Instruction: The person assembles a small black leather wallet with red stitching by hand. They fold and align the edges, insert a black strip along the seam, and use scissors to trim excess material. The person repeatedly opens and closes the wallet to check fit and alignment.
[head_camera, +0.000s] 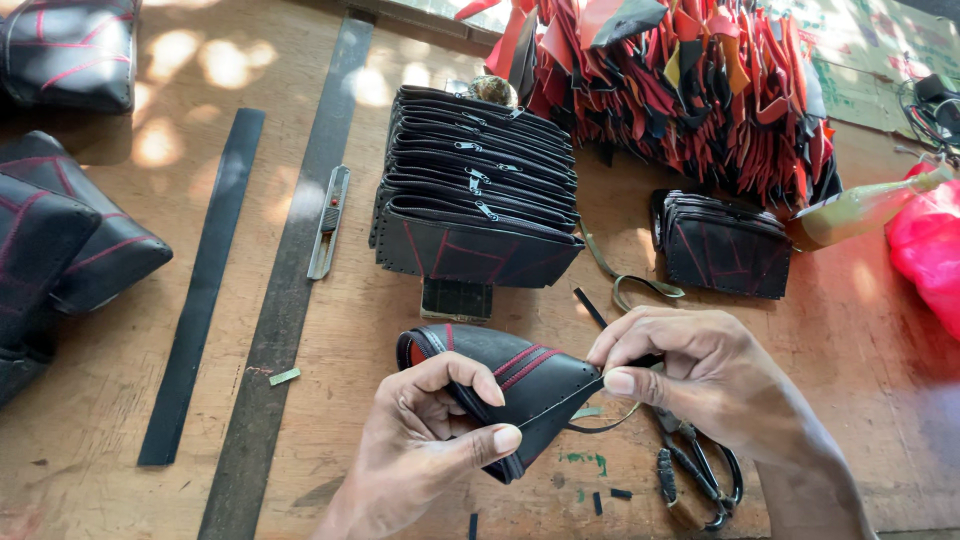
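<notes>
Pouch: a black leather pouch with red stitching is being held just above the bench, near its front edge.
Left hand: the left hand is pinching the pouch's lower edge between thumb and fingers.
Right hand: the right hand is pinching a thin black cord at the pouch's right tip.
Close by: black scissors are lying under the right wrist; a small dark block is sitting just behind the pouch.
Behind: a tall stack of zipped pouches, a smaller stack and a heap of red and black scraps are crowding the far side.
Left: long black strips and a metal tool are lying well apart from the hands; stitched cushions are lining the left edge.
Open room: bare wood is showing between strips and hands.
</notes>
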